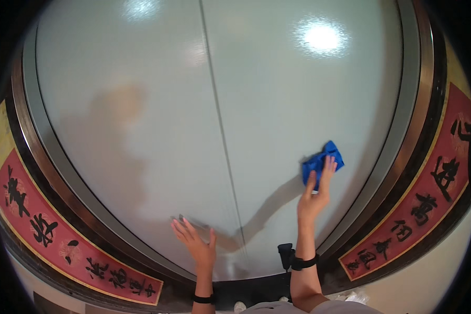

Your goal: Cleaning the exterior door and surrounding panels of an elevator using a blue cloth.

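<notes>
A blue cloth (316,165) lies crumpled against the right panel of a glossy light grey double door (271,102). My right hand (314,198) holds it there, fingers spread over the fabric. Lower down, across the dark vertical seam (221,131), my left hand (199,247) is raised in front of the left panel (168,165) with its fingers apart and nothing in it. Whether its fingertips touch the surface cannot be told. Both wrists wear black straps, and a small black object (285,253) sits beside the right one.
Grey and coppery metal frames (424,86) border the door on both sides. Red paper banners with black brush writing hang beyond them, one left (68,245) and one right (408,219). Near the floor are a light shoe (240,307) and clear plastic (355,297).
</notes>
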Action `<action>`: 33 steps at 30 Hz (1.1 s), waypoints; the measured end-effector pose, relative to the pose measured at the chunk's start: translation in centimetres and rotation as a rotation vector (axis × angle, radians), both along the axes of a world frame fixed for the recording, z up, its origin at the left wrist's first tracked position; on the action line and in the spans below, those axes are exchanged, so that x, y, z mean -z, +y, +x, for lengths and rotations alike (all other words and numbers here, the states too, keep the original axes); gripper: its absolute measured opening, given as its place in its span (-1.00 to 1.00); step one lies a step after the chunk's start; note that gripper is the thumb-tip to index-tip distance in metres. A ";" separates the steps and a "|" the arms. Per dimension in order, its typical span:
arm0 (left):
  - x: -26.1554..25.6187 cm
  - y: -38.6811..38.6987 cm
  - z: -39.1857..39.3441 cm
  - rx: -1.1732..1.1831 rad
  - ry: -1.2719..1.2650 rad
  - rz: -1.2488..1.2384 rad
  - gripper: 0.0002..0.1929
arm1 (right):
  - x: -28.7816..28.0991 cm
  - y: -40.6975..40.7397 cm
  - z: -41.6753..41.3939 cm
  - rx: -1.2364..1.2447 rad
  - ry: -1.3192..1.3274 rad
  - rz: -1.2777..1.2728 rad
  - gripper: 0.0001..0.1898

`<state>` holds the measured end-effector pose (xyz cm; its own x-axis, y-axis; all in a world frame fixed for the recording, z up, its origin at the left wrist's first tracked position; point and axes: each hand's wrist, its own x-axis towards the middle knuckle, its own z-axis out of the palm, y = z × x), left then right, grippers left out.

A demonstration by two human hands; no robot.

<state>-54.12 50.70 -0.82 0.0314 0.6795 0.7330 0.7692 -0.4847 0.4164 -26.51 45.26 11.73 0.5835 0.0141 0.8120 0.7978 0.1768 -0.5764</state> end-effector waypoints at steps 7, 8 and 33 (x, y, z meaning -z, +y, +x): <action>2.9 2.9 -3.1 0.052 -0.051 -0.067 0.14 | -0.3 3.8 -12.1 -0.117 -0.125 -0.084 -0.41; 3.3 3.0 -2.9 0.047 -0.086 -0.091 0.18 | -0.2 3.8 -12.2 -0.136 -0.115 -0.087 -0.41; 5.7 4.7 -2.3 -0.058 -0.104 0.057 0.48 | 4.5 -3.0 8.8 0.119 0.188 0.024 -0.49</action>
<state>-56.45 55.36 -6.47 -0.0853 0.6354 0.7675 0.7505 -0.4656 0.4689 -17.74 42.26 7.22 0.7209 -0.0823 0.6882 0.6929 0.1036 -0.7135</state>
